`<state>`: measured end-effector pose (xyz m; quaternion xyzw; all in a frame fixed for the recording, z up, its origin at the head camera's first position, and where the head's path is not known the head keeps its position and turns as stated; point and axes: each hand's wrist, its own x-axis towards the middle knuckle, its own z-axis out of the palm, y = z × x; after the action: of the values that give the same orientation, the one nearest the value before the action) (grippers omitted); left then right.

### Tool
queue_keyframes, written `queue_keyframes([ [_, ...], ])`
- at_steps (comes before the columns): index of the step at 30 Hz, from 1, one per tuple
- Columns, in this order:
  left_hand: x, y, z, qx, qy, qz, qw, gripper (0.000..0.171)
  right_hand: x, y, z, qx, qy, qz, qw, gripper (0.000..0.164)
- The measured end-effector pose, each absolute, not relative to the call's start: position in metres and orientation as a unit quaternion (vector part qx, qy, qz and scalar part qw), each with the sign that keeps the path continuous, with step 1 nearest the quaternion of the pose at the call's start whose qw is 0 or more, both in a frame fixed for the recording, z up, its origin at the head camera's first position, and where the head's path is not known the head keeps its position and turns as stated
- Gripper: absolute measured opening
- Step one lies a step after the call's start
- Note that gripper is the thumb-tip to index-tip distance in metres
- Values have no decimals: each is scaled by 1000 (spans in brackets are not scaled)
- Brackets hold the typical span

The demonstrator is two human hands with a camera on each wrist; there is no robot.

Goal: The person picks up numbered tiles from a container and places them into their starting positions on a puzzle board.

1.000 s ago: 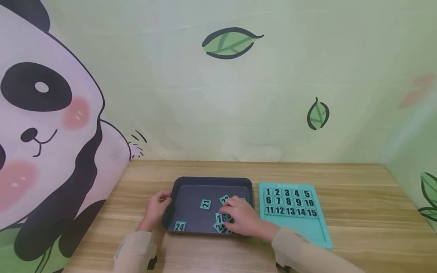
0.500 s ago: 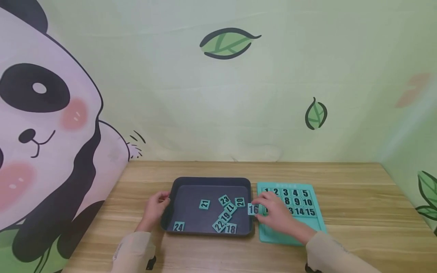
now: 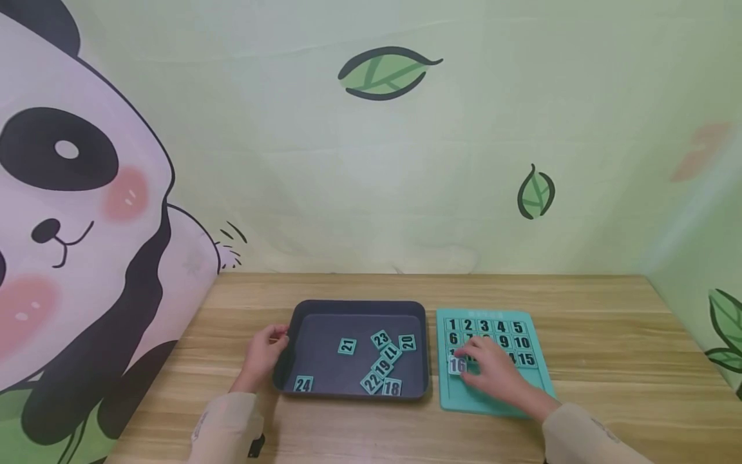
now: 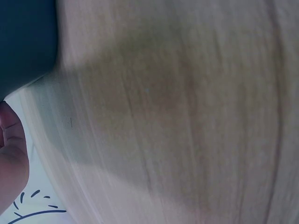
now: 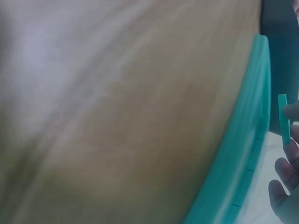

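My right hand [image 3: 493, 370] pinches the number tile 16 [image 3: 457, 365] at its right side, over the left end of the board's bare lower part. In the right wrist view the tile [image 5: 283, 119] stands edge-on between thumb and fingers, above the turquoise number board [image 5: 229, 172]. Rows of tiles from 1 to 15 fill the upper part of the board [image 3: 493, 396], some hidden by the hand. My left hand [image 3: 263, 356] holds the left rim of the dark tray [image 3: 324, 306]. A finger shows against the tray's outer wall [image 4: 28, 51] in the left wrist view.
Loose tiles lie in the tray: tile 24 [image 3: 304, 385] front left, tile 21 [image 3: 347, 347] near the middle, and several, including tile 18 [image 3: 391, 388], grouped at the right. Tray and board stand side by side on a wooden table [image 3: 608, 348] before a printed backdrop [image 3: 261, 129].
My right hand took tile 16 from the pile in the tray and carried it right, over the board's left side. My left hand stays at the tray's left rim.
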<state>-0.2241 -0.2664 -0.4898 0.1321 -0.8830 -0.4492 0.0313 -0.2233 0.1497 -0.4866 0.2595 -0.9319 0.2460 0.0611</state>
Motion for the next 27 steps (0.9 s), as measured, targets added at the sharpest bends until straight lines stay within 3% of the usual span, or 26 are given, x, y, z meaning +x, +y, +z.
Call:
queue_keyframes([
  [7, -224, -266, -489, 134, -885, -445, 33, 27, -223, 152, -498, 250, -940, 229, 38, 30],
  [27, -226, -267, -491, 140, -886, -441, 31, 26, -225, 145, -496, 260, -943, 202, 47, 26],
])
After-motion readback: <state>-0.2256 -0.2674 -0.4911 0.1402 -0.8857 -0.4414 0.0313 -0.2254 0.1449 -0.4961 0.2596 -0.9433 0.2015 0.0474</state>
